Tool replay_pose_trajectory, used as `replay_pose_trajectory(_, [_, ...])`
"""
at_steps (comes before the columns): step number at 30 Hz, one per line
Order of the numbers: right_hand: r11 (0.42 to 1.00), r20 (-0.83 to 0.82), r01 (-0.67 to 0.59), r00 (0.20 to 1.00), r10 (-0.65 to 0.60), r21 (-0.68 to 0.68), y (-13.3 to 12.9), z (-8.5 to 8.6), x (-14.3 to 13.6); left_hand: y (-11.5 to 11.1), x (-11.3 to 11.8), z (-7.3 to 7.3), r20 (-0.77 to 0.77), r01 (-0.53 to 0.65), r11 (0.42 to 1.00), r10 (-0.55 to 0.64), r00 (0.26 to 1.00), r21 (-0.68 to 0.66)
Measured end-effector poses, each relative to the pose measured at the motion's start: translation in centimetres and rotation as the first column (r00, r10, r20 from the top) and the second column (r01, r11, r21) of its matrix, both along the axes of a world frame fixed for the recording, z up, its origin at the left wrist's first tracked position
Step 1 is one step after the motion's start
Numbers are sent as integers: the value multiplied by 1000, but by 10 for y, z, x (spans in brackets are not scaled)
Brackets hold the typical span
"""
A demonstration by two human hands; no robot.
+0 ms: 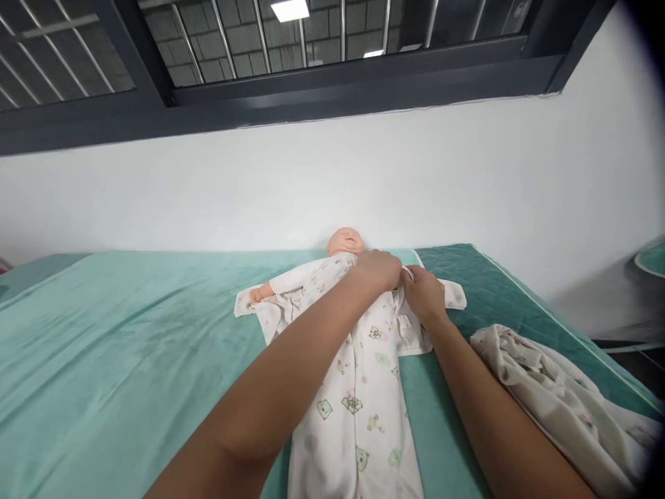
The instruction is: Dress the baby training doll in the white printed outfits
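Note:
A baby doll lies face up, its head toward the wall. White printed baby clothes cover its body and stretch toward me. My left hand is closed at the doll's shoulder on the right side of the view, fingertips mostly hidden. Close beside it, my right hand pinches a white sleeve of the garment. A white cuff end sticks out past my right hand. On the other side, the doll's bare hand rests on the opposite cuff. The doll's arm near my hands is hidden.
A light green cover spreads over the bed, with a darker green quilted part at the right. Crumpled white printed cloth lies beside my right forearm. Behind stand a white wall and a barred window.

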State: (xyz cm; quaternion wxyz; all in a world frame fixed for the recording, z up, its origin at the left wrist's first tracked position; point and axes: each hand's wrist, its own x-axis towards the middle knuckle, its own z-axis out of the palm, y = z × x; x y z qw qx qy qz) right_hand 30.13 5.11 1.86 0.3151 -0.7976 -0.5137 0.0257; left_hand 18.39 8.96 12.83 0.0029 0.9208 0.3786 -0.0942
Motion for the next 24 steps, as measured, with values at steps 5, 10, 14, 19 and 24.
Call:
replay_pose_trajectory(5, [999, 30, -28, 999, 29, -31, -2, 3, 1, 1, 36, -23, -82, -15, 1000, 17, 996, 26])
replay_pose_trajectory(10, [999, 22, -7, 1000, 8, -46, -1, -1, 8, 10, 29, -29, -115, -11, 999, 17, 993, 48])
replay_pose_trajectory(14, [994, -22, 86, 996, -88, -65, -2, -4, 14, 17, 22, -23, -129, 6, 998, 3, 992, 68])
replay_pose_trajectory(19, [993, -18, 72, 997, -74, -90, -2, -4, 13, 20, 32, -33, -143, 21, 999, -14, 990, 50])
replay_pose_trajectory(24, [994, -22, 53, 998, -55, -99, -1, -4, 13, 23, 43, -45, -161, 33, 999, -28, 987, 26])
